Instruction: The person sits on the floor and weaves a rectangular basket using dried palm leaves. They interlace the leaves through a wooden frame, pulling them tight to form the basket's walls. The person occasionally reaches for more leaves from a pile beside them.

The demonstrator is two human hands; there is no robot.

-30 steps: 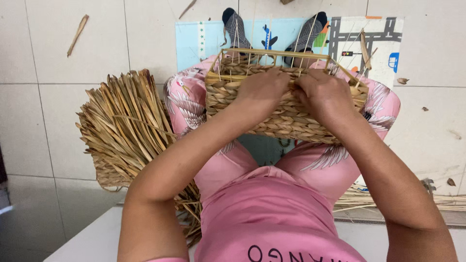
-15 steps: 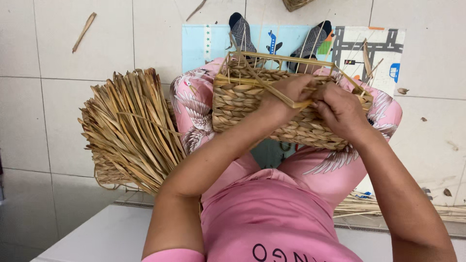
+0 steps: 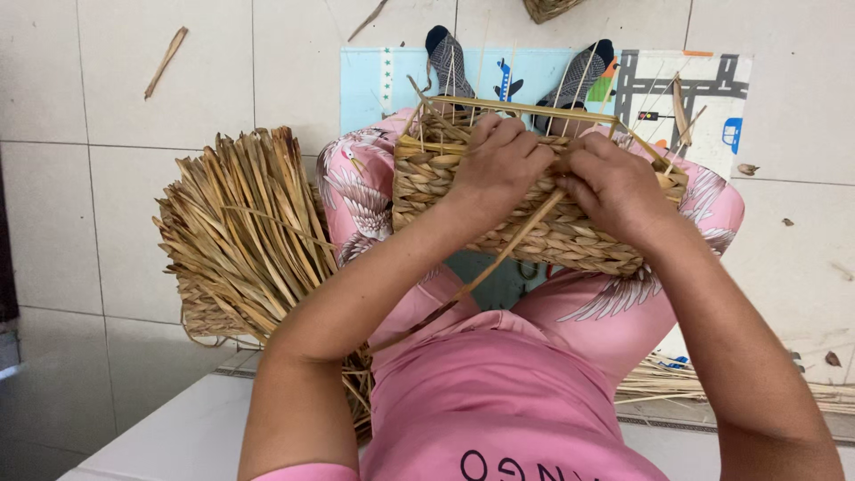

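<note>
1. Nearest the camera, at 6 o'clock, is the person's pink shirt (image 3: 499,410), with both bare forearms reaching away from it towards the lap.
2. At 9 o'clock, on the tiled floor (image 3: 107,160), lies a bundle of dried straw leaves (image 3: 240,223), just beside the left knee.
3. At the centre, a half-woven straw basket (image 3: 534,214) rests on the knees of the pink patterned trousers (image 3: 356,196).
4. The left hand (image 3: 499,165) is curled over the basket's near wall, fingers closed on the weave at its rim.
5. The right hand (image 3: 614,187), just beside the left, is closed on the same wall; a long loose straw strand (image 3: 508,249) runs from between the two hands down towards 7 o'clock.
6. Thin upright straw stakes (image 3: 463,116) rise from the basket's far rim.
7. Towards 12 o'clock, two feet in dark patterned socks (image 3: 445,58) rest on a light-blue play mat (image 3: 374,80).
</note>
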